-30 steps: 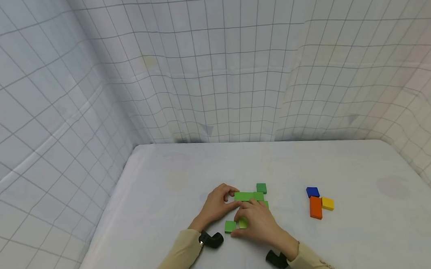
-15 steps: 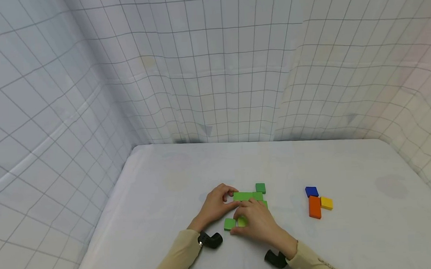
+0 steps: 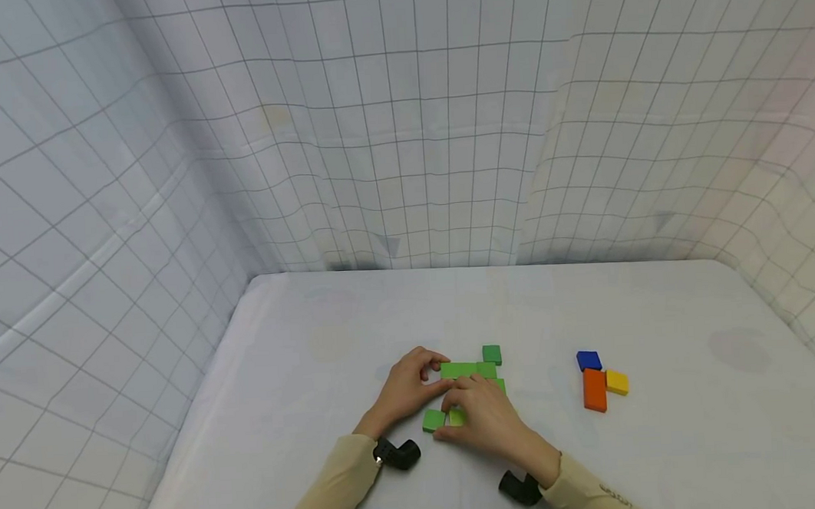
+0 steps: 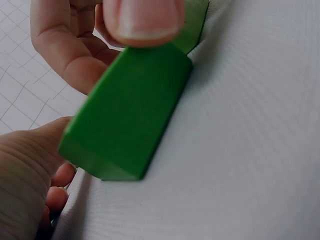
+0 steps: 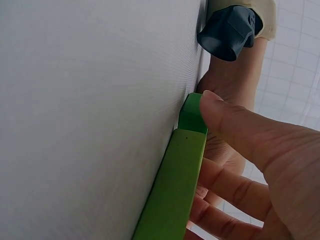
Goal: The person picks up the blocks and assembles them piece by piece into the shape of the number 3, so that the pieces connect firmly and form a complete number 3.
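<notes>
My left hand (image 3: 409, 385) curls thumb and index finger around the left end of a green block row (image 3: 458, 370). Nearer to me, my right hand (image 3: 483, 416) bends over a light green block (image 3: 457, 418), its thumb along the near side beside a small green block (image 3: 433, 420). Seen from the right wrist, the thumb of the right hand (image 5: 280, 155) touches the small green block (image 5: 192, 112), and its fingers lie behind the light green block (image 5: 175, 185). In the left wrist view a thumb tip rests against the green block (image 4: 130, 110).
A darker green block (image 3: 492, 354) sits beyond the row, and another green piece (image 3: 500, 385) shows partly behind the right hand. To the right lie a blue block (image 3: 589, 360), an orange block (image 3: 594, 390) and a yellow block (image 3: 617, 383) on the white table (image 3: 327, 312).
The small green block and the light green block have slid slightly away from me, with the right thumb, towards the row. The left hand keeps its place at the row's end.
</notes>
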Motion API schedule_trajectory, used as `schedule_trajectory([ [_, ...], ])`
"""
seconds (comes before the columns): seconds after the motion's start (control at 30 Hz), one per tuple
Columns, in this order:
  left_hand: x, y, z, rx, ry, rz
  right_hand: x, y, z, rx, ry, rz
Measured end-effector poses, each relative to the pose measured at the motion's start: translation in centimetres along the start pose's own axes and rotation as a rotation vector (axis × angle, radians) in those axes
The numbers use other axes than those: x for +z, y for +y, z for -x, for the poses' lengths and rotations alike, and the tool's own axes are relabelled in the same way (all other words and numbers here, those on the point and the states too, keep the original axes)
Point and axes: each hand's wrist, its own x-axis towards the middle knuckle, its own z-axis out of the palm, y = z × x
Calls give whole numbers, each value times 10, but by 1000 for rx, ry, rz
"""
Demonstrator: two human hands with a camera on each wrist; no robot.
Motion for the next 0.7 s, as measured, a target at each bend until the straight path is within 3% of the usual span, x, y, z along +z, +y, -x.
schedule_trajectory([
  [0.7,1,-1,-1,0,8,7,0,2,0,-18,37,0],
])
